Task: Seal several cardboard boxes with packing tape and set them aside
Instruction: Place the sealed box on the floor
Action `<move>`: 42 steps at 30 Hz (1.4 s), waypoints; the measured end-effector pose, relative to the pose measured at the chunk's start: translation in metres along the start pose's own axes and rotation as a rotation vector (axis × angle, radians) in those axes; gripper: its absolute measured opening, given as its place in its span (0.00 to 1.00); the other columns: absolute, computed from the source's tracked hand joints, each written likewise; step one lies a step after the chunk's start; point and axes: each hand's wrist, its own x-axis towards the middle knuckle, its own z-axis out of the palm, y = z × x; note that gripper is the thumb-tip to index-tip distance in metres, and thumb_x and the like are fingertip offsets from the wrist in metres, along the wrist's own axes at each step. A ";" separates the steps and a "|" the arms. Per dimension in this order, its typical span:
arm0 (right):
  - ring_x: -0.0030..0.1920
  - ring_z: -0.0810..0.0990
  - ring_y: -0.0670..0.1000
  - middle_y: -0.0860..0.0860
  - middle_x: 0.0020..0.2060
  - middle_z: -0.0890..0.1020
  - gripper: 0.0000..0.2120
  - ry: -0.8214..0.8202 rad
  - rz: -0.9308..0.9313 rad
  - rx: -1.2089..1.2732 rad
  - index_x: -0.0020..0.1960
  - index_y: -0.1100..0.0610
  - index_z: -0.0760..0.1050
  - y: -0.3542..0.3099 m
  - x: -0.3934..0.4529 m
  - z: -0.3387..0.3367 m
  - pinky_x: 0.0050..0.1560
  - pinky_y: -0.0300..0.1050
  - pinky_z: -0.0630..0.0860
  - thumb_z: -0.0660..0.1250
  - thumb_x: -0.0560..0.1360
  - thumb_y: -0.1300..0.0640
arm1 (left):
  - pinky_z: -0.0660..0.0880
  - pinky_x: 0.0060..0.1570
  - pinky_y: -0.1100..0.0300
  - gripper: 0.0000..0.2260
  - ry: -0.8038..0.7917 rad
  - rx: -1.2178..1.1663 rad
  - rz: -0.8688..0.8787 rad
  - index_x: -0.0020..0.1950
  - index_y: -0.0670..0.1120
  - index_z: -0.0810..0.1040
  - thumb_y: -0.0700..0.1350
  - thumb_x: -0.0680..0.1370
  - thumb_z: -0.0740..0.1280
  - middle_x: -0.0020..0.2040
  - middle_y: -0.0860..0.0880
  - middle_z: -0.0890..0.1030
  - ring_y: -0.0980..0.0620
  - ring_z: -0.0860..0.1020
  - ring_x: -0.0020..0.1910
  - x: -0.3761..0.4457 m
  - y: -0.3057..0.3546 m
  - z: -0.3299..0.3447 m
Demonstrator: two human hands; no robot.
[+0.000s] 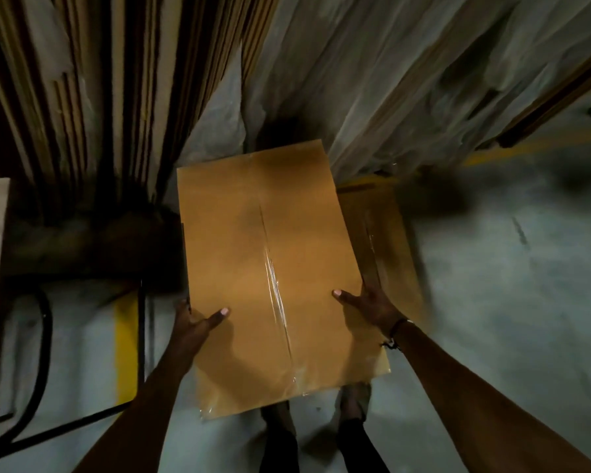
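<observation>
A brown cardboard box (pixel 249 240) fills the middle of the head view, held above the floor. A strip of clear packing tape (pixel 278 295) runs down its centre seam and folds over the near edge. My left hand (pixel 193 324) grips the box's left side, thumb lying on the top face. My right hand (pixel 372 303) grips the right side the same way, thumb on top and fingers hidden under the edge. A second taped cardboard box (pixel 384 233) sits lower, just to the right, partly hidden by the held one.
Flat cardboard sheets (pixel 82 80) stand stacked at the back left. Plastic-wrapped stock (pixel 389 73) leans at the back right. A dark bench (pixel 82 247) with black cables (pixel 45 322) is on the left. Yellow floor marking (pixel 126 346) runs along grey concrete. My feet (pixel 352 401) show below the box.
</observation>
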 end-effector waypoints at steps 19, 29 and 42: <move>0.69 0.74 0.37 0.37 0.71 0.75 0.36 0.104 -0.083 0.006 0.79 0.39 0.62 0.092 0.071 0.011 0.71 0.45 0.71 0.76 0.77 0.51 | 0.73 0.65 0.49 0.40 -0.046 0.038 0.089 0.75 0.49 0.63 0.49 0.70 0.82 0.68 0.49 0.76 0.48 0.77 0.64 0.099 -0.062 0.059; 0.76 0.69 0.55 0.51 0.77 0.70 0.48 0.255 -0.040 -0.157 0.82 0.47 0.58 0.080 0.068 0.007 0.73 0.54 0.70 0.81 0.70 0.44 | 0.72 0.66 0.48 0.48 -0.030 0.262 0.097 0.77 0.45 0.61 0.61 0.66 0.81 0.71 0.45 0.73 0.42 0.73 0.69 0.091 -0.041 0.064; 0.61 0.77 0.37 0.42 0.69 0.75 0.26 0.338 -0.351 -0.168 0.74 0.46 0.71 -0.110 -0.077 0.055 0.55 0.39 0.75 0.67 0.80 0.38 | 0.73 0.51 0.66 0.17 0.127 0.052 0.358 0.63 0.46 0.74 0.37 0.77 0.74 0.60 0.48 0.79 0.51 0.79 0.57 -0.073 0.065 -0.004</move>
